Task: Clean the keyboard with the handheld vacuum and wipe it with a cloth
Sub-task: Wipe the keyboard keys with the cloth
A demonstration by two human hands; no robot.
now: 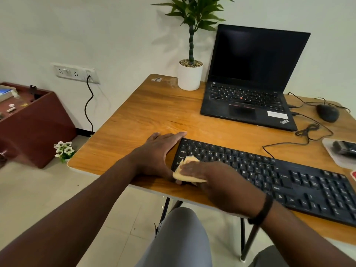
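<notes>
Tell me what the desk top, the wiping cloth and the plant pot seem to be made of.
Desk top: probably wood-grain laminate with a semi-gloss finish; streaked orange-brown grain, soft sheen, pale edge band.
Cloth: soft pale yellow fabric, matte; it crumples in folds under the right hand. The weave is too blurred to tell.
Plant pot: smooth white ceramic or plastic, which the look leaves open; even, matte surface.

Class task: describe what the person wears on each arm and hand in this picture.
Both forearms are bare, with no sleeves or gloves in view. The right hand has a thin black band round its wrist. The left hand wears nothing; no rings are visible.
</notes>
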